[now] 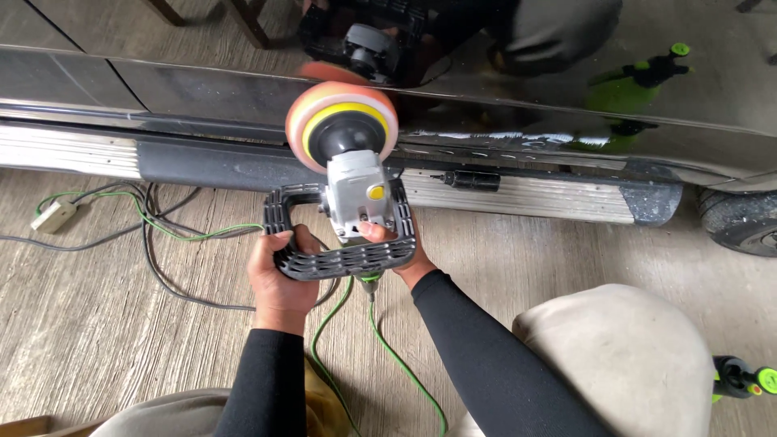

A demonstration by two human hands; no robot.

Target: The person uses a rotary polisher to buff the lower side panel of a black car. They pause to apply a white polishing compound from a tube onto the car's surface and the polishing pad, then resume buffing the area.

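Left hand: the left hand (279, 279) is clenched around the near-left corner of the black loop handle (340, 260), thumb over the top bar.
Right hand: the right hand (396, 247) grips the handle's right side, thumb resting on the grey polisher (356, 198) body just beyond it.
Pad: the orange-and-yellow foam pad (341, 121) sits straight ahead of both hands, its face against the dark car panel (518, 105), just above the ribbed side step (526, 194).
Doing it well: I'd judge the pad should stay flat on the panel, pressure even from both hands, no tipping onto an edge.
Cord: the green cable (396, 356) trails back below the wrists between the knees; it looks worth keeping off the paint.
Nearby: a green spray bottle (740, 379) lies far right of the right forearm.
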